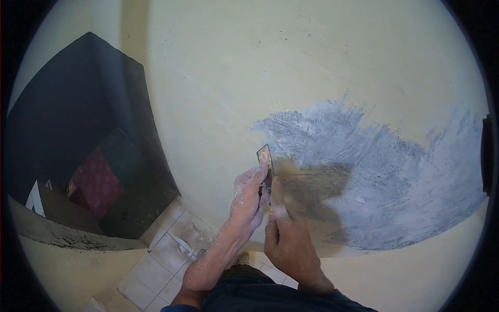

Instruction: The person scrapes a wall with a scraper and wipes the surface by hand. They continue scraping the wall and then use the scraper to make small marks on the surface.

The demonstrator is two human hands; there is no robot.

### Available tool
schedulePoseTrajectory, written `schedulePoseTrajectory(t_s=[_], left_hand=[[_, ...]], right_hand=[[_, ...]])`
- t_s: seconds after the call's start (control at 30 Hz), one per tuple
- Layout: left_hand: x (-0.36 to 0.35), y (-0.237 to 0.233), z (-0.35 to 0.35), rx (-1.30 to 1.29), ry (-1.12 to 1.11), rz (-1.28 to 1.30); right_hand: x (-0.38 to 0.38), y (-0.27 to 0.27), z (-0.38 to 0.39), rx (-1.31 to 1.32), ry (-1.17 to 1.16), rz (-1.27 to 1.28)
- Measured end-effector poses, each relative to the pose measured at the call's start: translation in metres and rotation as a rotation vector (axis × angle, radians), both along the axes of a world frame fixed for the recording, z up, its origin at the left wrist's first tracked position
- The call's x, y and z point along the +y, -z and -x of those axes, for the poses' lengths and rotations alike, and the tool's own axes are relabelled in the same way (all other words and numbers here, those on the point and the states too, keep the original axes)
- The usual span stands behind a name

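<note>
A putty knife stands out from between my hands, its narrow blade coated with beige residue and pointing up towards the wall. My left hand, dusted with white powder, pinches the blade with the thumb lying along its face. Just to the right, my right hand is closed around the lower end of the knife, index finger stretched up beside the blade. The fingers mostly hide the handle. Behind the knife is a pale yellow wall with a rough grey-white patch of filler, shadowed near my right hand.
To the left, a dark-walled opening holds a red patterned panel and a cardboard-coloured piece. Below is a dusty white tiled floor, with my dark clothing at the bottom. A dark object edges the far right.
</note>
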State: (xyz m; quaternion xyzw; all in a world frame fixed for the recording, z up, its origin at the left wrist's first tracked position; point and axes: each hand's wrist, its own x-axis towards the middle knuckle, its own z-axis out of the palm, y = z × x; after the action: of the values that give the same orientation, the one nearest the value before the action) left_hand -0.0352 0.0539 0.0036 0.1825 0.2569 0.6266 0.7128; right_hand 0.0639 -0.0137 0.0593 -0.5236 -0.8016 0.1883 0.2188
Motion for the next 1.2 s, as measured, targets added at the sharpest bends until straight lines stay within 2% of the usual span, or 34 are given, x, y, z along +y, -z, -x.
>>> schedulePoseTrajectory(t_s=[0.1,0.2,0.27,0.3,0.37,0.4,0.5,0.6,0.87,1.0,1.1,1.2], left_hand=[[0.004,-0.004,0.007,0.035,0.003,0.013],[0.006,-0.006,0.006,0.044,-0.008,0.039],[0.001,-0.016,0.004,0.031,-0.007,0.101],[0.001,-0.013,0.006,0.065,0.032,0.049],[-0.001,0.005,0.008,0.124,0.100,-0.045],[-0.007,-0.010,0.008,0.117,0.070,-0.013],[0.001,0.006,0.015,0.153,0.122,-0.052],[-0.001,0.004,0.013,0.063,0.101,-0.034],[0.009,0.003,0.013,-0.049,0.101,-0.065],[0.004,0.001,0.014,0.055,0.118,-0.063],[0.009,-0.009,0.020,-0.030,0.095,-0.054],[0.007,-0.001,0.017,0.031,0.089,-0.031]], right_hand=[[0.001,0.008,0.009,0.147,0.014,-0.094],[0.003,0.007,0.012,0.073,0.006,-0.087],[-0.008,0.011,0.014,0.103,0.083,-0.089],[-0.011,0.011,0.016,0.113,0.112,-0.099],[-0.012,0.007,0.016,0.098,0.122,-0.018],[-0.015,0.007,0.016,0.091,0.135,0.034],[-0.008,0.016,0.021,0.175,0.114,-0.191],[-0.004,0.029,0.030,0.149,0.171,-0.254],[0.000,0.002,0.041,0.133,0.255,-0.162],[0.000,0.010,0.033,0.169,0.161,-0.240],[0.003,0.001,0.044,0.128,0.187,-0.164],[0.000,0.010,0.039,0.173,0.216,-0.122]])
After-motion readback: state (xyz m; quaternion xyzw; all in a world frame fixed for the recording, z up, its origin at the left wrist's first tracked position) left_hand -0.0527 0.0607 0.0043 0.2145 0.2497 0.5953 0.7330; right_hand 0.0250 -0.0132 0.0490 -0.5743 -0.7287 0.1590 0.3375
